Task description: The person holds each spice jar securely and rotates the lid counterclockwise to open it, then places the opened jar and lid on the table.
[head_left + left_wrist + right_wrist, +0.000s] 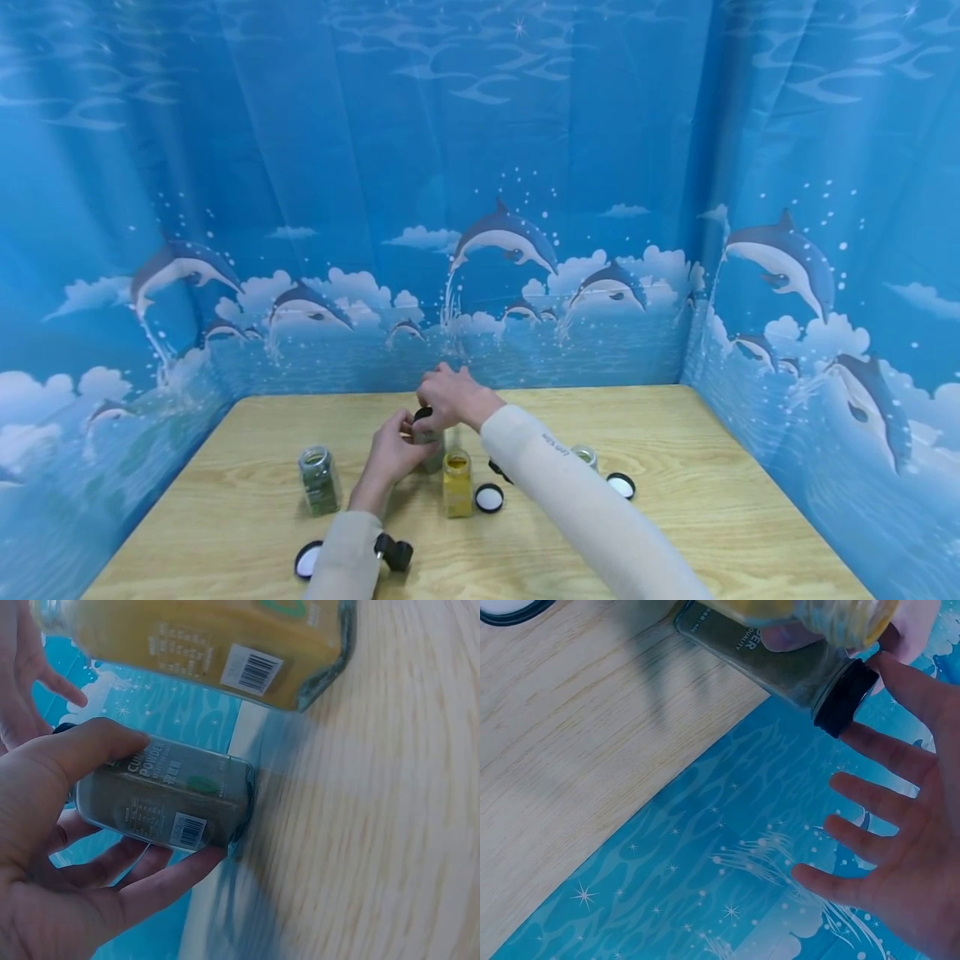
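Note:
A glass jar of cumin powder [169, 791] stands near the back of the table, wrapped by the thumb and fingers of my left hand [393, 454]. On its mouth sits a black lid [845, 697]. My right hand [915, 817] pinches that lid between thumb and index finger, the other fingers spread away from it. Just in front of it is a lidless jar of yellow powder [457, 492], which partly covers the cumin jar in the right wrist view. Left of my left hand stands an open jar of dark green contents [320, 483].
Black-rimmed lids with white undersides lie on the wooden table: one lid [490, 498] by the yellow jar, another lid [621, 485] to the right, a third lid [306, 563] beside my left sleeve. My right sleeve mostly hides another glass jar [585, 454]. A blue dolphin-print curtain [390, 167] surrounds the table.

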